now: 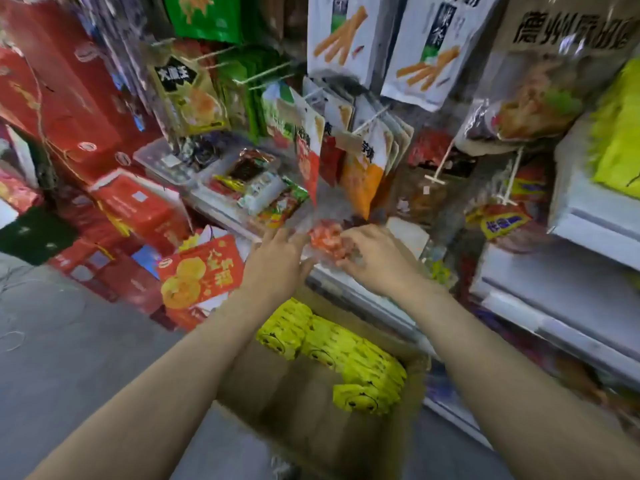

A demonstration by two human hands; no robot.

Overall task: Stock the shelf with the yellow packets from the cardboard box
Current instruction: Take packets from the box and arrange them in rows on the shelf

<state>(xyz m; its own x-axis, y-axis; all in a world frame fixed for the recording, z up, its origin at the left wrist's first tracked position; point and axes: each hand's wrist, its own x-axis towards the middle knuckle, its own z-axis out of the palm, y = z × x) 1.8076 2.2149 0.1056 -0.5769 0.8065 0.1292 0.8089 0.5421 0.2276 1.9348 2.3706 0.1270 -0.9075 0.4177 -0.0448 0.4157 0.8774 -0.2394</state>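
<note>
An open cardboard box [311, 417] stands on the floor below my arms, with several yellow packets [332, 344] stacked along its far side. Both hands reach over it to the low white shelf [349, 289]. My left hand [277, 261] lies with straight fingers against a clear bag of red snacks [325, 237] on the shelf edge. My right hand [374, 258] curls its fingers round the same bag from the right. The frame is blurred, so the exact grip is hard to read.
Snack packets hang on pegs [363, 150] above the shelf. Clear bins of small packets [256, 181] sit to the left. Red gift boxes [86, 109] are stacked at the far left. White shelves with yellow-green bags [616, 133] stand at right. Grey floor [52, 358] lies lower left.
</note>
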